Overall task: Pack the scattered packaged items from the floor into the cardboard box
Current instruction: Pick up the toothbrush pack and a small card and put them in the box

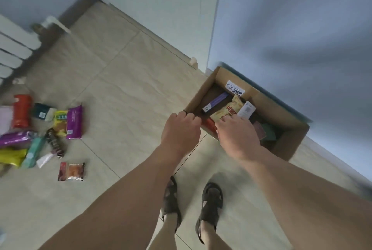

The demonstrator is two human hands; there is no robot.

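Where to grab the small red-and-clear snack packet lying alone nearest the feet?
Pinch the snack packet by its crimped right-hand end, coming from above. It lies flat on the floor, apart from the other packets, so that edge looks clear for either of the hands.

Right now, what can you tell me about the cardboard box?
The cardboard box is plain brown, open at the top, sitting on the tiled floor against the wall. A white label is stuck on its far inner side. Inside lie a few packets, a yellow snack bag among them. The left hand curls over its near rim, and the right hand reaches in, touching the yellow bag.
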